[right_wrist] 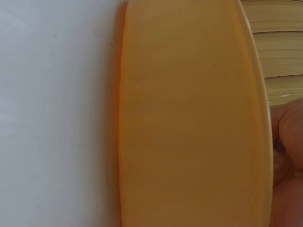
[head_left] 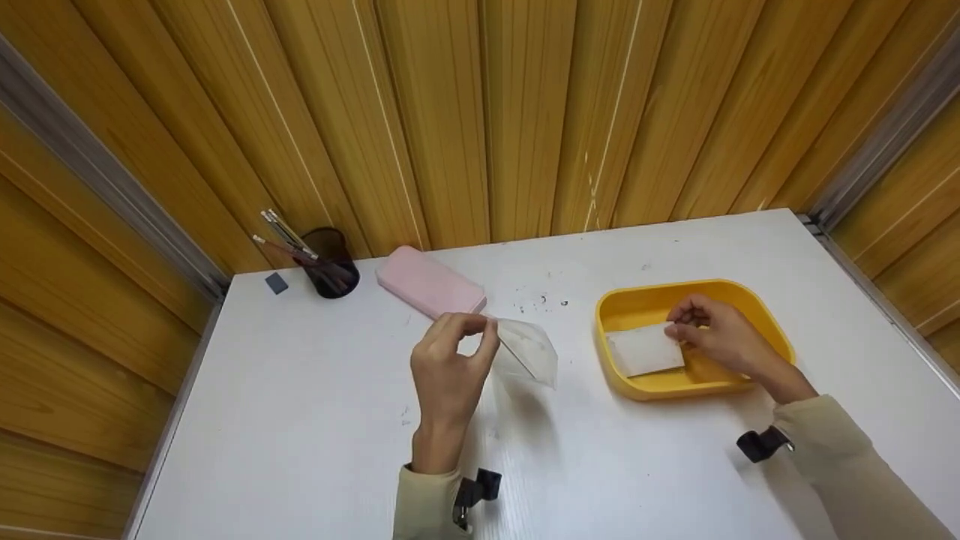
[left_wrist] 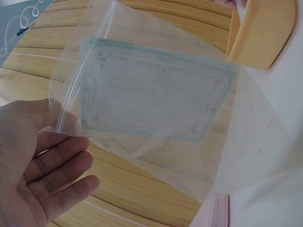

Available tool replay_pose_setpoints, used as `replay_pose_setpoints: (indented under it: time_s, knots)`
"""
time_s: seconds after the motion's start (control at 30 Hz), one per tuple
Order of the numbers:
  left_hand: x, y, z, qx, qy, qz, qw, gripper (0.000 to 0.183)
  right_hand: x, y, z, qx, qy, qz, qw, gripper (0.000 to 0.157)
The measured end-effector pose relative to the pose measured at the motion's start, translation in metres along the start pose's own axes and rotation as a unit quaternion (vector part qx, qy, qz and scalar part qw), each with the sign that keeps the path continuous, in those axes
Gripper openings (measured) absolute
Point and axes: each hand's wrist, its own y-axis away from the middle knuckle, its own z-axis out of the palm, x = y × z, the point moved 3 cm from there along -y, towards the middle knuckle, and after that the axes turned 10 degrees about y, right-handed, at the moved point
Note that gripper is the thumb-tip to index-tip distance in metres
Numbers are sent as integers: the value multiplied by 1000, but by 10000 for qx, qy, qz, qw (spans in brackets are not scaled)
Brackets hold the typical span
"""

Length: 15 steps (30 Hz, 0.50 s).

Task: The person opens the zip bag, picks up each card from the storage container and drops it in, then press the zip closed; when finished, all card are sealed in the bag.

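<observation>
My left hand (head_left: 450, 367) pinches a clear zip-lock bag (head_left: 536, 345) by its zip edge, between thumb and index finger, above the table. In the left wrist view, white cards with a pale green ornate border (left_wrist: 156, 90) show through the bag (left_wrist: 255, 137), and the other fingers of that hand (left_wrist: 45, 156) are spread loosely below. My right hand (head_left: 716, 337) reaches into a yellow tray (head_left: 622, 386) and pinches the upper right corner of a white card (head_left: 645, 351) there. The tray wall (right_wrist: 189, 118) hides most of this hand (right_wrist: 289, 142) in the right wrist view.
A pink case (head_left: 431, 281) lies behind my left hand. At the back left, a black mesh cup (head_left: 330, 262) holds several pencils (head_left: 289, 236), with a small blue-grey block (head_left: 276, 283) beside it. Wooden-slat panels (head_left: 517, 112) border the white table (head_left: 300, 420).
</observation>
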Motion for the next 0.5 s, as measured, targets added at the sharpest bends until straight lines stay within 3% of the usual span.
replay_pose_setpoints:
  time_s: [0.3,0.5]
  knots:
    - [0,1,0,-32,-8,-68,10000,12,-12,2,-10,440,-422,-456,9971,22]
    - [0,1,0,-45,-33,-100,9999,12,-27,6,-18,1166,-399,-606,9905,16]
